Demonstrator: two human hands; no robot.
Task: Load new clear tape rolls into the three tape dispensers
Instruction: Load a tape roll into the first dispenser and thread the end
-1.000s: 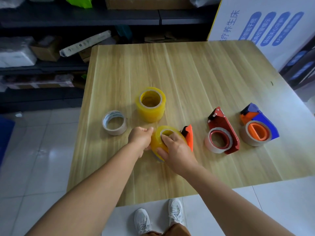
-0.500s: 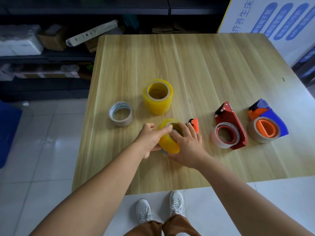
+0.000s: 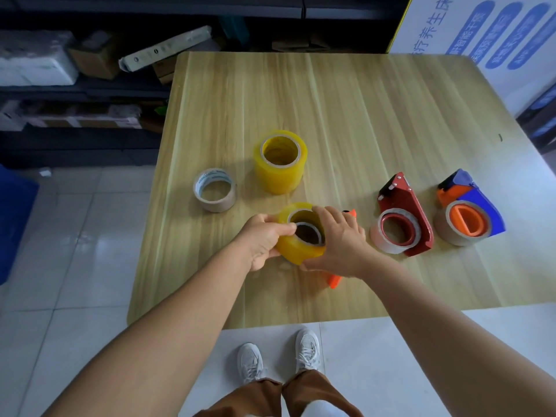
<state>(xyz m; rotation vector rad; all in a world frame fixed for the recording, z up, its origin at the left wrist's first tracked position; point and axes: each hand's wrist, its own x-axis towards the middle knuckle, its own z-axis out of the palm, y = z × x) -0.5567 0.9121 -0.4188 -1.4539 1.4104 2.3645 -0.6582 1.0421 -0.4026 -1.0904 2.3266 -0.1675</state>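
A yellowish clear tape roll [image 3: 298, 248] is tilted at the near middle of the wooden table [image 3: 361, 109], over an orange dispenser [image 3: 335, 279] that is mostly hidden. My left hand [image 3: 261, 239] grips the roll's left side, thumb on its rim. My right hand [image 3: 340, 242] covers the dispenser and touches the roll's right side. Further back stands a tall stack of yellowish rolls [image 3: 279, 161]. To the right lie a red dispenser [image 3: 403, 218] and a blue-and-orange dispenser [image 3: 469, 212], each holding a pale roll.
A nearly used-up roll with a brown core [image 3: 215, 190] lies at the left of the table. Dark shelves with boxes [image 3: 90, 61] stand behind the table, a white printed board [image 3: 481, 31] at the back right. Tiled floor and my shoes are below the near edge.
The roll has tipped up more steeply over the orange dispenser. My left hand has wrapped further around its left side. The camera has shifted slightly.
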